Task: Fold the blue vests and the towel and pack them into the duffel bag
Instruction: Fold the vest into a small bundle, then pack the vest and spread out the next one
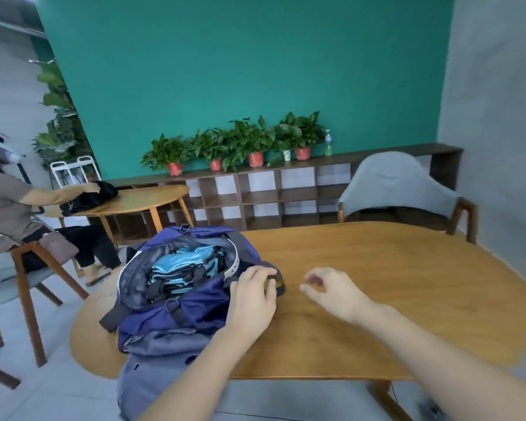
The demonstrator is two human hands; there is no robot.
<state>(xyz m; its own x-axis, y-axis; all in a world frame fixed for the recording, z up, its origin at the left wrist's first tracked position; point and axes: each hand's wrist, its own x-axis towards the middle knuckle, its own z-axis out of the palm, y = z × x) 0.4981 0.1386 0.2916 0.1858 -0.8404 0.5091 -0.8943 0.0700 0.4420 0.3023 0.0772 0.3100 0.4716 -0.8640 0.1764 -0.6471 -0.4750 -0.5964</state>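
A purple-blue duffel bag (176,311) lies open on the left end of the wooden table (392,287). Folded light-blue vests (182,265) fill its opening. No towel can be made out apart from them. My left hand (251,296) rests on the bag's right end, its fingers curled round a dark strap by the rim. My right hand (331,288) hovers just above the table to the right of the bag, fingers loosely curled and holding nothing.
A grey-covered chair (401,183) stands behind the table's far right. Another person sits on a chair at the left, with a black bag (88,197) on a small round table. Potted plants (240,147) line a low shelf at the green wall.
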